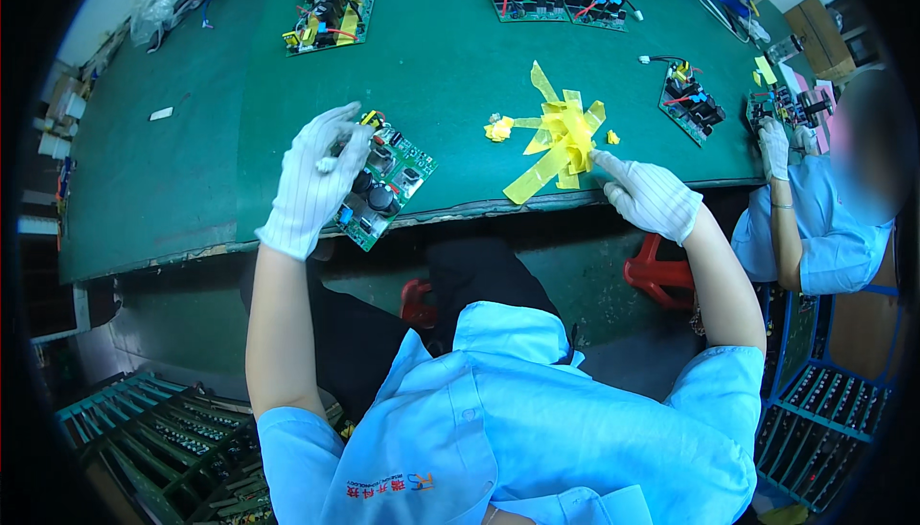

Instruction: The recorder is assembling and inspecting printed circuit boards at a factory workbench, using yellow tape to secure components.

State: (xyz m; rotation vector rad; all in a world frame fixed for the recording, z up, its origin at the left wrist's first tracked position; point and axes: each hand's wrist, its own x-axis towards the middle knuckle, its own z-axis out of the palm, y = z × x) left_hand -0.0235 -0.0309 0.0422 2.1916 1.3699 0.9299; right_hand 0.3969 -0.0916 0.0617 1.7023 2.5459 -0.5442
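Note:
My left hand (320,175), in a white glove, is closed at the upper left edge of a green circuit board (410,176). Black round capacitors and metal parts stand on this board, which lies slanted and juts past the table's near edge. The glove hides part of its left side. To the right, my gloved right hand (654,194) has its index finger stretched out, the tip touching a heap of yellow tape strips (565,137). Its other fingers are bent, and I see nothing held in them. Small crumpled yellow pieces (498,128) lie beside the heap.
Other assembled circuit boards (335,8) rest toward the back of the green table (201,180), and one (692,103) lies at the right. A co-worker's gloved hand (773,148) is at another board on the far right. Red stools (659,271) stand below the table edge.

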